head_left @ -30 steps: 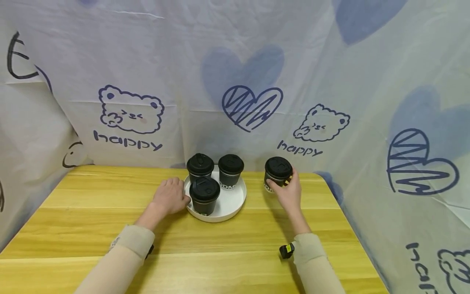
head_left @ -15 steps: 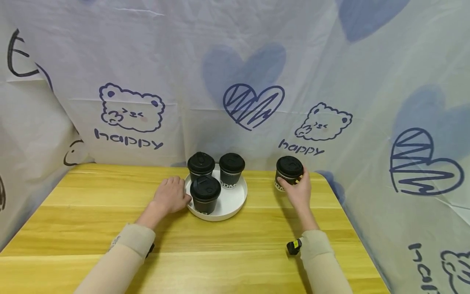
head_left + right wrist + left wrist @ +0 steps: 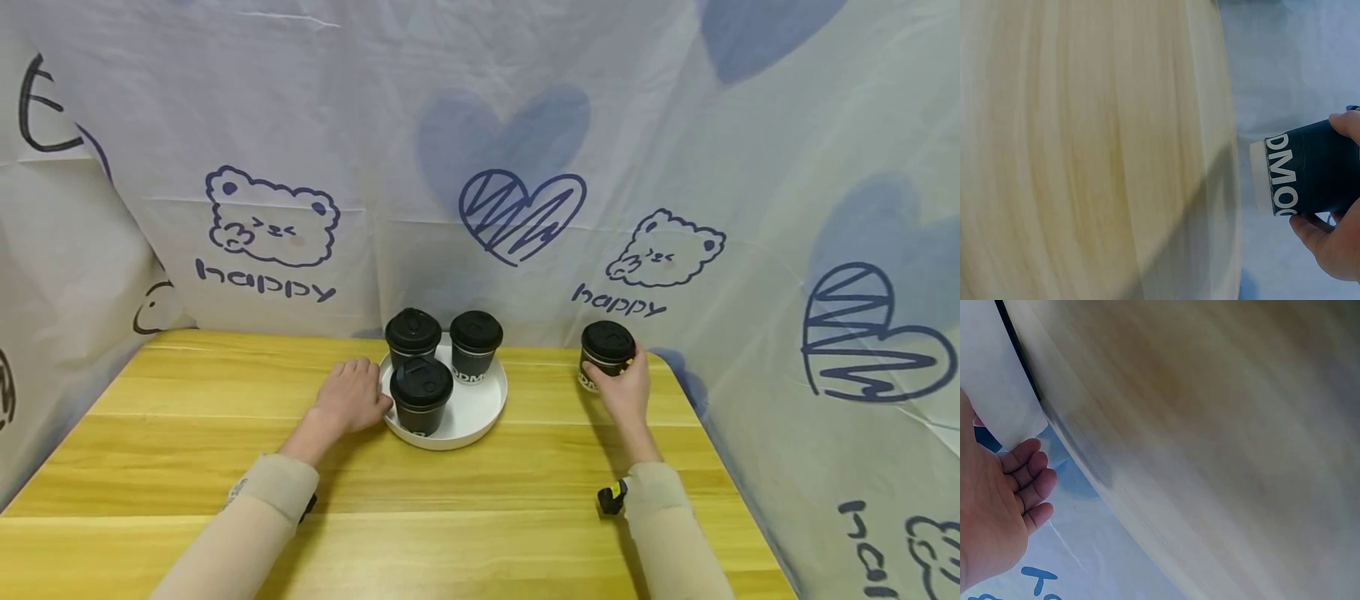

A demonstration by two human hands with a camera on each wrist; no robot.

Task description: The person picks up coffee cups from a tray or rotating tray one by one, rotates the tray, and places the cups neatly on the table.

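My right hand (image 3: 630,393) grips a black paper cup (image 3: 600,367) with a black lid, at the back right of the table. In the right wrist view the paper cup (image 3: 1310,172) shows white lettering and a pale base, with fingers and thumb around its sides; a shadow falls on the table beside it. On the left, my left hand (image 3: 349,396) holds the rim of a round white tray (image 3: 483,404). The left wrist view shows this hand (image 3: 1007,494) with curled fingers at the tray's edge (image 3: 1004,381). Three lidded black cups (image 3: 422,400) stand on the tray.
The wooden table (image 3: 420,517) runs back to a hanging white cloth (image 3: 390,125) printed with hearts and bears. More cloth hangs along the right side, close to the table's edge. Bare wood lies between the tray and the right hand.
My right hand has carried the paper cup to the right, farther from the tray. My left hand, the tray and its three cups have stayed in place.
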